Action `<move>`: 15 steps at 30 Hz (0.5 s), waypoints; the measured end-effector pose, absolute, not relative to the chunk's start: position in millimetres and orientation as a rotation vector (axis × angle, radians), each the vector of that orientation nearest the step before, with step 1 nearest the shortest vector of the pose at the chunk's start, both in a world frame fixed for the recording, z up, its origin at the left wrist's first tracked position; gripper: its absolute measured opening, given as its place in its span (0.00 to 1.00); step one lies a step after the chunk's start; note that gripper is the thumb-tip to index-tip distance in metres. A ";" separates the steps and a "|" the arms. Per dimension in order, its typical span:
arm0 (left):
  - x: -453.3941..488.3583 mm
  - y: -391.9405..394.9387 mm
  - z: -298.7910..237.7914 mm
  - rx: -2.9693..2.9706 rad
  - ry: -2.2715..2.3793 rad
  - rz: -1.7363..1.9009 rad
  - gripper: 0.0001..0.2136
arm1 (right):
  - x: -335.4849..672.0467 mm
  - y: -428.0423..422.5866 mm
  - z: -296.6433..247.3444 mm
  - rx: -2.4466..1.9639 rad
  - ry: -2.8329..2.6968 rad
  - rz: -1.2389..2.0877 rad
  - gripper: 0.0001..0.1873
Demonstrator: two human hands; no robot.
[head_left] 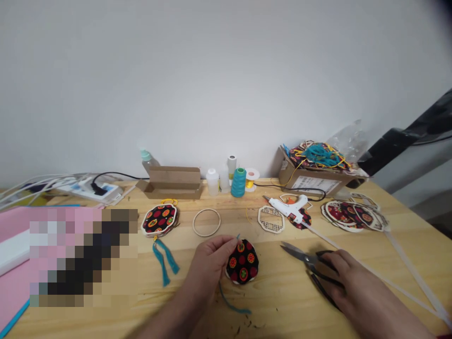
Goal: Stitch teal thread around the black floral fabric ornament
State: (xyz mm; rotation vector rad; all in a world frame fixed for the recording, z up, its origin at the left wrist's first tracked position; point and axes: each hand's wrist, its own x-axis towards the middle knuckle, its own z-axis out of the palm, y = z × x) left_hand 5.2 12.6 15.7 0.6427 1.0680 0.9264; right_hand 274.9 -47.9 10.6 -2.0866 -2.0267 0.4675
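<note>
My left hand [208, 263] pinches the upper left edge of a round, flower-patterned fabric piece [243, 263], dark with red and orange motifs. A teal yarn [230, 303] trails below it onto the table, and a short teal end shows above the fingertips. To the right, my right hand [356, 285] has its fingers around the black handles of a pair of scissors [300, 254]. The blades point left toward the fabric piece, slightly parted and apart from it. Beyond the fabric piece lie a thin wooden ring [206, 222] and a wooden lattice frame [270, 219].
A white glue gun [291, 207] rests behind the scissors. At left sits a patterned piece [160, 219] with a teal tassel [165, 261]. A teal thread cone [239, 182], an open cardboard box [174, 183] and a filled carton [314, 179] line the wall. Several patterned pieces [353, 214] lie right.
</note>
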 end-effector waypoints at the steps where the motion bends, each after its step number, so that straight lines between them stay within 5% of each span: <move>1: 5.6 12.5 16.7 0.645 1.070 0.929 0.09 | 268.2 -48.3 16.1 -2.025 -1.979 0.583 0.14; 4: 6.2 11.9 19.1 0.658 1.103 0.924 0.09 | 242.5 -48.0 31.2 -1.835 -1.757 1.002 0.07; 8: 5.2 11.6 19.1 0.666 1.109 0.920 0.08 | 214.1 -46.0 45.9 -1.596 -1.590 1.461 0.10; 15: 4.9 12.7 18.3 0.655 1.035 0.927 0.09 | 202.9 -45.0 50.1 -1.475 -1.780 1.496 0.10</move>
